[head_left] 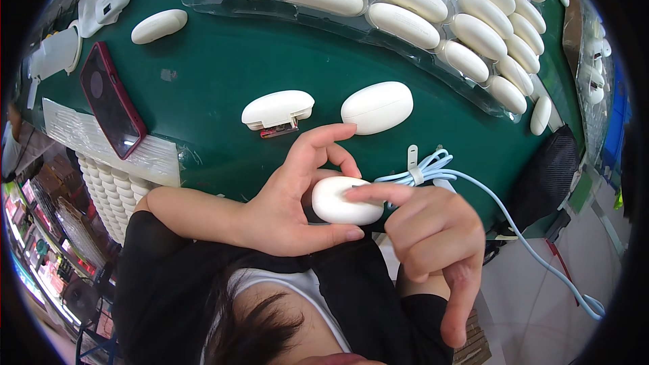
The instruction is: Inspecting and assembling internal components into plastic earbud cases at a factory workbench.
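A smooth white oval case (pixel 331 206) rests in my left hand (pixel 287 199), held between the thumb below and the curled fingers above. The index finger of my right hand (pixel 436 226) is stretched out and its tip touches the top of this case. My right thumb points down, and the other fingers are loosely bent with nothing visible in them. Just beyond my left fingertips lies a closed white oval case (pixel 378 108) with a seam across it. To its left sits a white case part (pixel 278 108) with a small circuit board (pixel 278 130) showing beneath.
A bundled light-blue cable (pixel 433 165) lies beside my right hand, trailing off the table to the right. Clear plastic trays (pixel 324 23) of white cases fill the far side. A red-edged phone (pixel 111 98) and another white case (pixel 159 26) are on the left; a black pouch (pixel 546 176) is right.
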`<action>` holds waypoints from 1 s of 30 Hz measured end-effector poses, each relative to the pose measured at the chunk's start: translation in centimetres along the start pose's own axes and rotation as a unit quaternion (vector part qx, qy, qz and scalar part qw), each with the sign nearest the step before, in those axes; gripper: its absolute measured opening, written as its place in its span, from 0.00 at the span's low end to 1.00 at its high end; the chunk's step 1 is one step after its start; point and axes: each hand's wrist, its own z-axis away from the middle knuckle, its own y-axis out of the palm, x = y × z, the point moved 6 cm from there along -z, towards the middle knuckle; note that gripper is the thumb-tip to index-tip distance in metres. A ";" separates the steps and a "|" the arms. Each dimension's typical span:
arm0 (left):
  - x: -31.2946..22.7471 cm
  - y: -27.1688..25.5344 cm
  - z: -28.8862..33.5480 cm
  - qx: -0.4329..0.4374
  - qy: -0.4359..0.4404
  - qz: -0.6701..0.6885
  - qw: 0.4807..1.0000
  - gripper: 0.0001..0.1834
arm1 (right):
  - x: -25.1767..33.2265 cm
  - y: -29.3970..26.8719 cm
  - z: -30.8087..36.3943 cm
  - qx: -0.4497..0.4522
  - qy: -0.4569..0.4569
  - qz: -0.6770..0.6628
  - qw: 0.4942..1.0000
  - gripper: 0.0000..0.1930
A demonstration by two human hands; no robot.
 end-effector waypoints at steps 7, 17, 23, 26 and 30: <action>-0.3 -0.1 -0.2 -0.013 0.020 -0.007 1.000 0.55 | 3.3 -3.2 3.7 -0.319 -0.150 0.004 0.936 0.32; -1.4 -0.6 -0.1 -0.041 0.045 0.017 0.998 0.48 | 2.8 -1.8 2.9 -0.372 -0.128 0.151 0.907 0.27; -2.6 -1.0 -0.8 -0.076 0.054 0.042 0.995 0.46 | 1.9 -1.4 2.6 -0.360 -0.138 0.189 0.903 0.22; -3.5 -1.4 -0.7 -0.102 0.037 0.022 0.994 0.45 | 1.6 -1.3 2.5 -0.360 -0.157 0.188 0.900 0.20; -5.3 -1.7 -1.0 -0.107 0.076 0.048 0.990 0.41 | 1.6 -1.1 2.6 -0.371 -0.169 0.190 0.893 0.18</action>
